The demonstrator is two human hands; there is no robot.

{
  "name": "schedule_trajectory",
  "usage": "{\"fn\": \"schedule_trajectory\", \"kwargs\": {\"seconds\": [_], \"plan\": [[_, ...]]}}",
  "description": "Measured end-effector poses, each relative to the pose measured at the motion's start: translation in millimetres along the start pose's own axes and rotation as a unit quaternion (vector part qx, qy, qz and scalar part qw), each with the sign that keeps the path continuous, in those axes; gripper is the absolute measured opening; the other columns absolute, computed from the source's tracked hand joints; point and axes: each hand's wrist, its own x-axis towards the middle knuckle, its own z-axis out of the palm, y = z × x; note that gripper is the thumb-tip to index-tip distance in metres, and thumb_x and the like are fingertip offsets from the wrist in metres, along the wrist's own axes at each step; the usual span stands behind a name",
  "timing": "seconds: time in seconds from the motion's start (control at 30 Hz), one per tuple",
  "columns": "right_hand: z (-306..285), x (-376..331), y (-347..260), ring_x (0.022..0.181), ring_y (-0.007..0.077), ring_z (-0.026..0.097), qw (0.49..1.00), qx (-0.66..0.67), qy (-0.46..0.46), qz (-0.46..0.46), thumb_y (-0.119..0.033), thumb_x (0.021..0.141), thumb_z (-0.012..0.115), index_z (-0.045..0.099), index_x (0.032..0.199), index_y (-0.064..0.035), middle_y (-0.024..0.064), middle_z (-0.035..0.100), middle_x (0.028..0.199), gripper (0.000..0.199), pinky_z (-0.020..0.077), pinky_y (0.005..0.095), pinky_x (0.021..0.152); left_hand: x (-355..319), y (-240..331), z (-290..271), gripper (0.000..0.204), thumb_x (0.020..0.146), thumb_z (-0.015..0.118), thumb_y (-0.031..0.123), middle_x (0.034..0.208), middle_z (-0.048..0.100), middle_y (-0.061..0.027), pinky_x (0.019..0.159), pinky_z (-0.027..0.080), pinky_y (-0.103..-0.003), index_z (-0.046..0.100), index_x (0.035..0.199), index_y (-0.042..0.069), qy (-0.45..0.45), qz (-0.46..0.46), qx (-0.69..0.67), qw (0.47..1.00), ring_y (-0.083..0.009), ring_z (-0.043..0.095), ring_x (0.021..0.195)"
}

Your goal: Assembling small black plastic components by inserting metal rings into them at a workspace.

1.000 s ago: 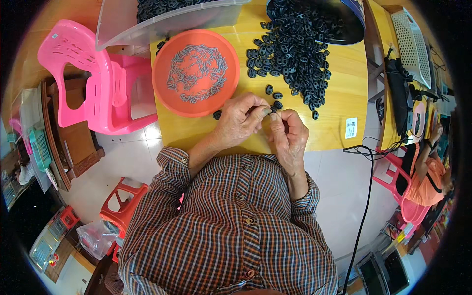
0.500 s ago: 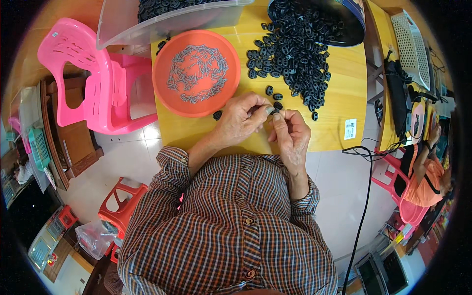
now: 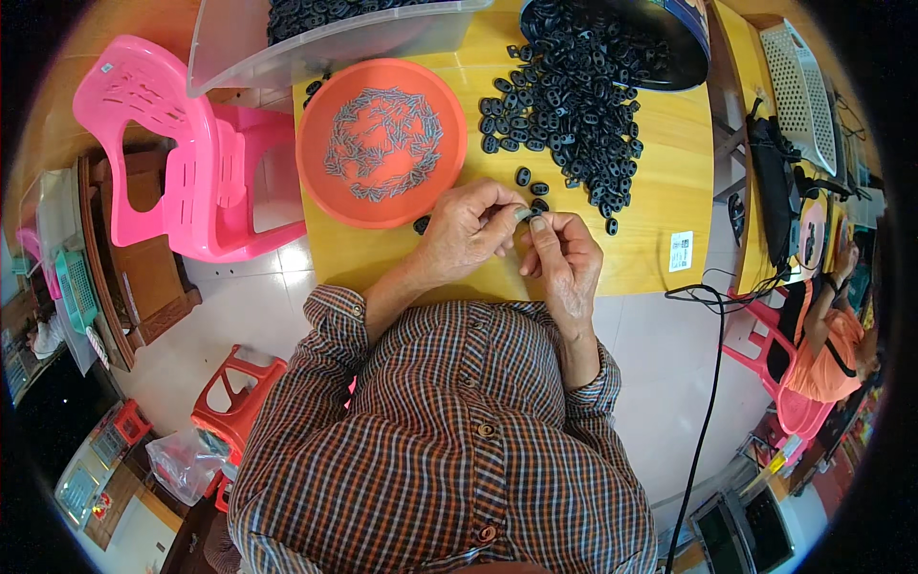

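My left hand point(image 3: 466, 232) and my right hand point(image 3: 567, 263) meet over the front of the yellow table, thumbs and fingertips pinched together. Between the right fingertips shows the edge of a small black oval two-hole piece point(image 3: 535, 215). What the left fingertips pinch against it is too small and covered to make out. Just beyond the fingers lie a few loose black pieces point(image 3: 539, 188). Left of them, an orange-red plate point(image 3: 316, 182) holds many tiny grey metal parts point(image 3: 421, 172), slim like pins or springs. A big heap of black two-hole pieces point(image 3: 564, 115) spreads farther back.
The heap spills from a dark round tub point(image 3: 690, 67) tipped at the back right. A clear plastic bin point(image 3: 382, 48) with black pieces stands back left. A pink chair point(image 3: 182, 182) is left of the yellow table point(image 3: 650, 258); a black cable point(image 3: 708, 402) hangs at right. Another person point(image 3: 822, 344) sits far right.
Almost nothing differs. Both hands stay pinched together at the same spot, with only a slight shift of the fingertips.
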Motion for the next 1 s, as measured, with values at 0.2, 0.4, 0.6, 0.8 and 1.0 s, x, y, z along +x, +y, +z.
{"fn": "schedule_trajectory", "kwargs": {"seconds": [0.2, 0.4, 0.6, 0.8, 1.0], "plan": [[-5.0, -1.4, 0.1, 0.051, 0.0058, 0.049, 1.000, 0.020, 0.013, 0.005, -0.011, 0.092, 0.055, 0.055, 0.088, 0.0012, 0.0027, 0.057, 0.070, 0.013, 0.0403, 0.0198, 0.047, 0.4, 1.2, 1.4, 0.009, 0.088, 0.056, 0.002, 0.067, 0.058, -0.0045, 0.046, 0.047, -0.022, 0.060, 0.092, -0.004, -0.003, 0.014, -0.007, 1.000, -0.0078, 0.058, 0.052], [-30.5, -2.4, 4.8, 0.049, 0.0056, 0.047, 0.993, 0.031, 0.112, 0.008, -0.016, 0.091, 0.056, 0.054, 0.086, -0.0038, 0.0014, 0.056, 0.066, 0.014, 0.0368, 0.0194, 0.047, -0.3, 6.4, -5.9, 0.010, 0.087, 0.059, 0.002, 0.077, 0.056, -0.0016, 0.050, 0.046, -0.021, 0.063, 0.095, -0.001, 0.058, 0.035, 0.009, 0.998, -0.0062, 0.057, 0.059], [-38.3, -2.7, 14.1, 0.047, 0.0055, 0.046, 0.989, 0.056, 0.134, 0.022, -0.015, 0.091, 0.056, 0.054, 0.084, -0.0033, 0.0016, 0.056, 0.065, 0.013, 0.0337, 0.0190, 0.043, 2.9, 3.9, -6.2, 0.015, 0.077, 0.065, -0.002, 0.078, 0.056, -0.0085, 0.055, 0.046, -0.031, 0.063, 0.092, 0.002, 0.027, 0.185, 0.260, 0.947, -0.0200, 0.060, 0.069], [-39.6, -1.1, 12.5, 0.046, 0.0055, 0.046, 0.988, 0.073, 0.136, 0.024, -0.014, 0.091, 0.057, 0.054, 0.084, -0.0032, 0.0021, 0.056, 0.065, 0.013, 0.0325, 0.0189, 0.042, 5.0, 4.1, 4.2, 0.013, 0.077, 0.065, 0.001, 0.081, 0.056, -0.0115, 0.058, 0.048, -0.037, 0.062, 0.089, 0.002, 0.041, 0.177, 0.345, 0.921, -0.0296, 0.059, 0.070], [-44.2, 0.0, 21.3, 0.046, 0.0052, 0.046, 0.989, 0.082, 0.122, 0.030, -0.016, 0.091, 0.057, 0.055, 0.084, -0.0033, 0.0021, 0.057, 0.066, 0.014, 0.0322, 0.0187, 0.042, 10.0, 1.5, -0.2, 0.011, 0.078, 0.063, 0.007, 0.083, 0.054, -0.0100, 0.056, 0.049, -0.040, 0.060, 0.087, 0.003, 0.055, 0.190, 0.389, 0.900, -0.0299, 0.059, 0.069]]}}
